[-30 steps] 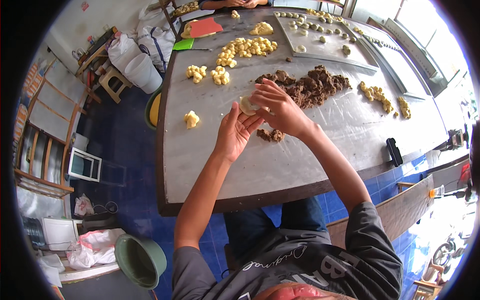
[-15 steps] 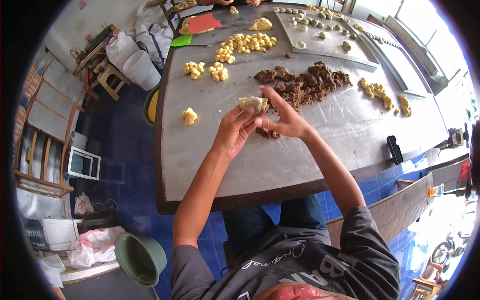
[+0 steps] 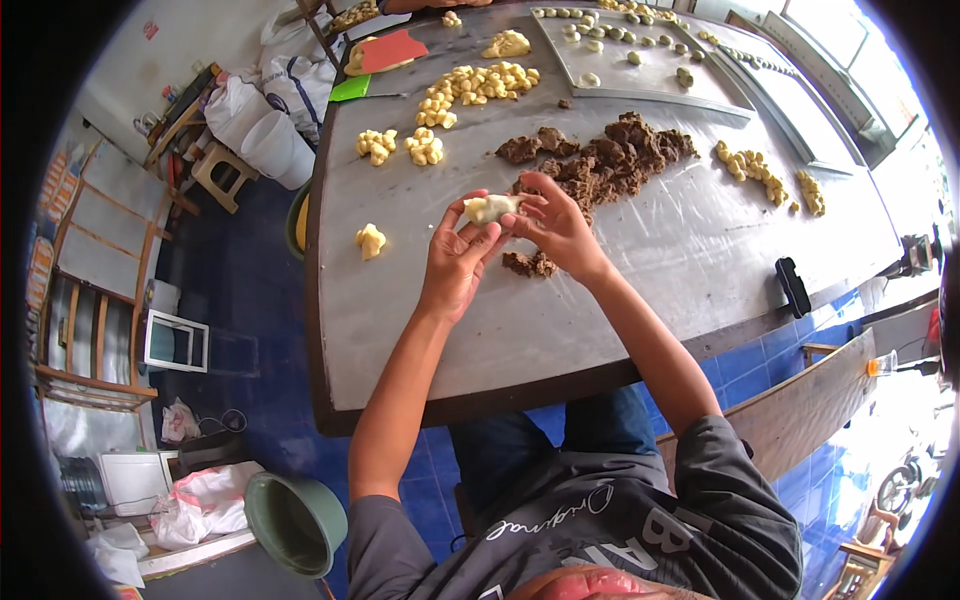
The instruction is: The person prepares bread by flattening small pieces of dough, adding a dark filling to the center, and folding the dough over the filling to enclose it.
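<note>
Head view, and both hands are right up close together: the left hand and right hand are pinching the same pale, lumpy dough piece with their fingers. It's held up over the surface, just on the near side of a big brown crumbly mound. Fingers cover part of it, so I can't make out its underside or right end. The right hand also blocks a bit of the mound. Smaller brown clump shows between the wrists. Yellow dough lump sits in plain sight off left. Another person's sleeve gets chopped by the top edge, and glare washes out the far right.
</note>
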